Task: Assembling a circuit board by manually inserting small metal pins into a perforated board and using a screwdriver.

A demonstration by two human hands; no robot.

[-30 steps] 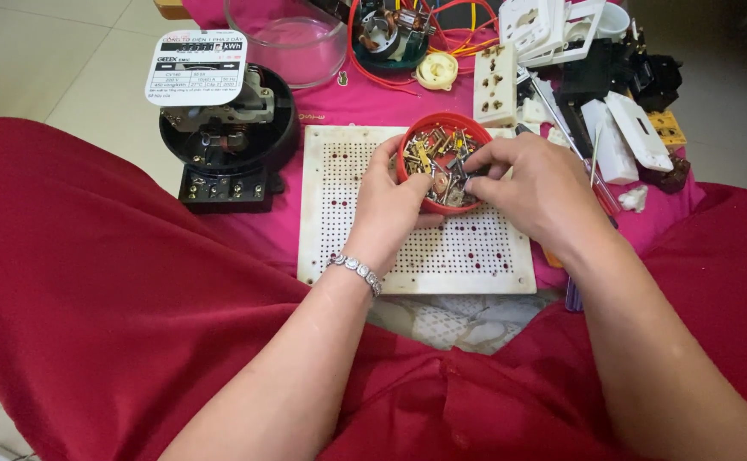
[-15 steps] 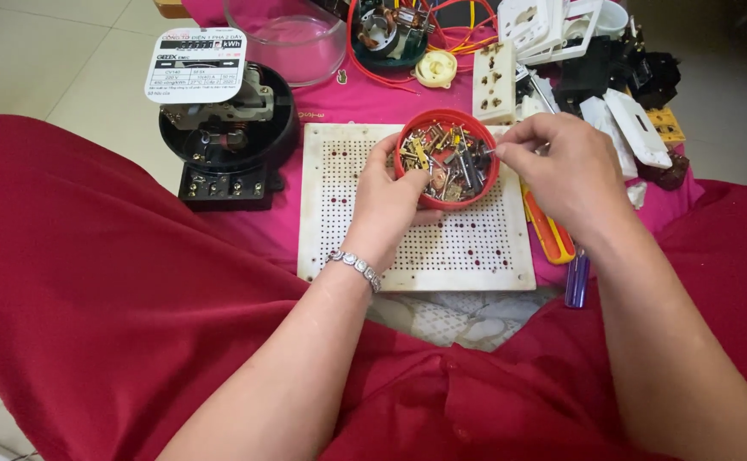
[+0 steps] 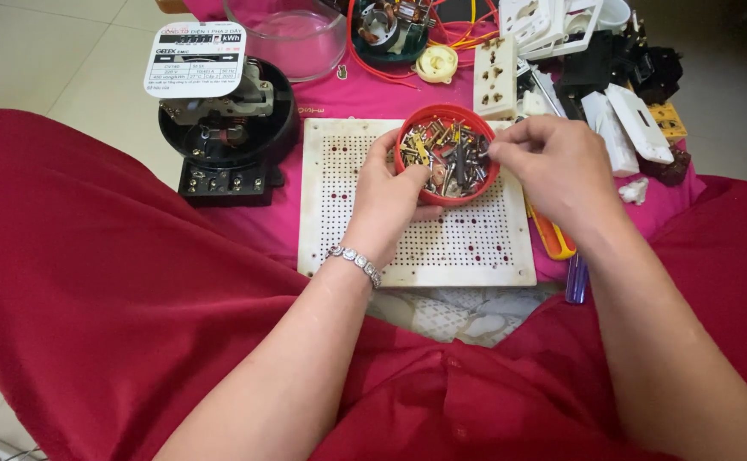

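1. Red round plastic bowl full of small metal screws and bits sits on the upper right part of a white perforated plastic board, head view.
2. Left hand wraps the bowl's near-left side, thumb under the near rim, fingers along the left wall; it grips the bowl. Silver link bracelet on that wrist.
3. Right hand is at the bowl's right rim, fingertips pinched narrow together over the screws. Whether a piece sits between them is hard to tell, too small.
4. Board lies on a magenta cloth over the person's lap, red garment all around the near side.
5. Black round electric meter base with white label plate stands left of the board, just beside its edge.
6. Clear glass bowl behind the meter, well apart from the hands.
7. Cream multi-hole socket plate just behind the red bowl; small cream round part left of it.
8. Red wires loop round a green-rimmed part at top.
9. White plastic switch parts and black parts in a pile right of the right hand.
10. Orange-handled screwdriver lies just off the board's right edge, partly under the right wrist; blue handle near it.
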